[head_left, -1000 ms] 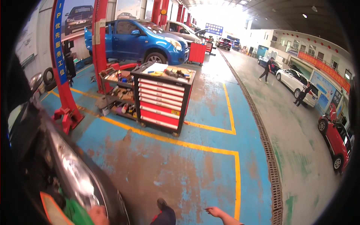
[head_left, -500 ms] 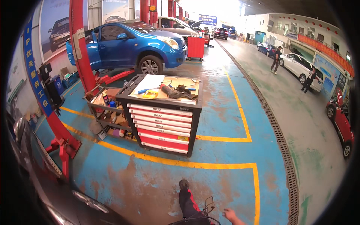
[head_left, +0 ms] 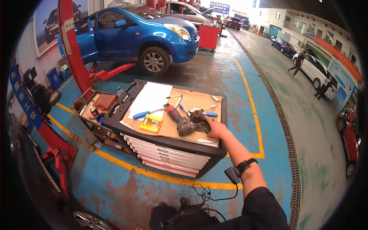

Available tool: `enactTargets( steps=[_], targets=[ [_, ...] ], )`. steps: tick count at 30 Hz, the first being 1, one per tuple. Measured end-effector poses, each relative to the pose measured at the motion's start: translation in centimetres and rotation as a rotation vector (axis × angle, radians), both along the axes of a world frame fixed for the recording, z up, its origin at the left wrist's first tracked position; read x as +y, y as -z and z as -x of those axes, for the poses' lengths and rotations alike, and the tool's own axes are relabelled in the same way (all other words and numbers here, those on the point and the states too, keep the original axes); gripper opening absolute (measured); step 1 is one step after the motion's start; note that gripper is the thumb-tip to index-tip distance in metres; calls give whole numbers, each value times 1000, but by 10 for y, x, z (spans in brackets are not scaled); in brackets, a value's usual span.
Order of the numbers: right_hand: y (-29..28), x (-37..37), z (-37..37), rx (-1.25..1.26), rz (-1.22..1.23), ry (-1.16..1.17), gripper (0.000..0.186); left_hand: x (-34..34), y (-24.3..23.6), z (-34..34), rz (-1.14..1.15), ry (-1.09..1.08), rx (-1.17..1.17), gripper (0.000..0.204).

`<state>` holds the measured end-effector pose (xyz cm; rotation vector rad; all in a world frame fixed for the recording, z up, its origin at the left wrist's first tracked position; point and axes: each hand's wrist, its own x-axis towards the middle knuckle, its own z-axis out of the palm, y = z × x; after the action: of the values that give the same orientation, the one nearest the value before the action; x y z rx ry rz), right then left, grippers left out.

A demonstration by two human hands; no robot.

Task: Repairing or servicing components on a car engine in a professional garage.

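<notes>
My right hand [head_left: 217, 129] reaches over the near right part of a tool cabinet's top. Its fingers close on the edge of a dark, crumpled item [head_left: 200, 125] that looks like work gloves; some fingertips are hidden against it. Just left of it lies a red and black cordless power tool [head_left: 180, 122]. A blue-handled tool [head_left: 141, 114] and a yellow box [head_left: 151, 123] lie farther left, by a white sheet [head_left: 153, 96]. Another blue-handled tool [head_left: 211, 114] rests beyond my hand. My left hand is out of view.
The tool cabinet [head_left: 165, 151] has white and red drawers. A lower cart [head_left: 94, 122] with cans stands at its left, near a red lift post [head_left: 73, 50]. Behind is a blue car [head_left: 126, 34] with an open door. A cable [head_left: 218, 199] hangs from my wrist device.
My right hand has risen from low beside my leg onto the cabinet top, reaching the dark item. The cabinet appears nearer, and the view has shifted.
</notes>
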<state>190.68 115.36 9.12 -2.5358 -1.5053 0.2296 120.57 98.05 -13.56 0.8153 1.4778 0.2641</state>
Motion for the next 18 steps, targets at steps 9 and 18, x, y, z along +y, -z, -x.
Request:
enactTargets(
  steps=[9,18],
  targets=[
    [-85,38,-33,689,-733,236,28,164,75,3,-441,462,219,52],
    [-114,89,117,898,-750,222,34,394,-164,-267,-443,476,-746,58]
  ],
)
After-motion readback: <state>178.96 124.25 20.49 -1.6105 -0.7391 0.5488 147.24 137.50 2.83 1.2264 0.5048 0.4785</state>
